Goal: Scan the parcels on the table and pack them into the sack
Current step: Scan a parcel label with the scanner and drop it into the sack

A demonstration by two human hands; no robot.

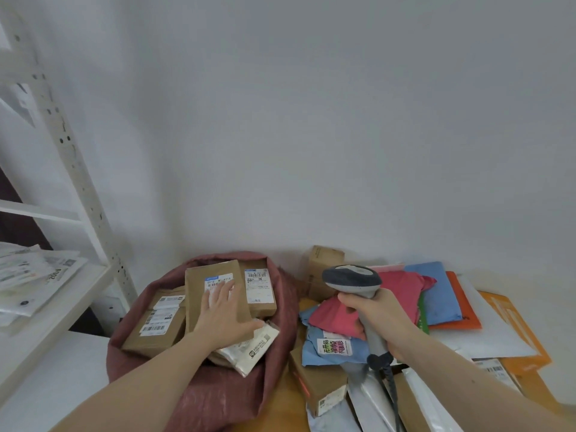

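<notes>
A dark red sack [215,397] stands open at the table's left end, holding several brown parcels with white labels. My left hand [223,310] lies flat, fingers straight, on the topmost brown parcel [199,291] inside it. A white padded mailer [252,347] pokes out under that hand. My right hand [378,319] grips the handle of a grey barcode scanner [352,280], held upright over a heap of pink [336,316] and blue [327,347] mailer bags.
More parcels cover the wooden table [280,410]: a brown box [322,266] by the wall, blue, orange and white mailers at right, flat boxes in front. A white metal shelf [62,275] with paper envelopes stands left. The scanner's coiled cable [391,381] hangs down.
</notes>
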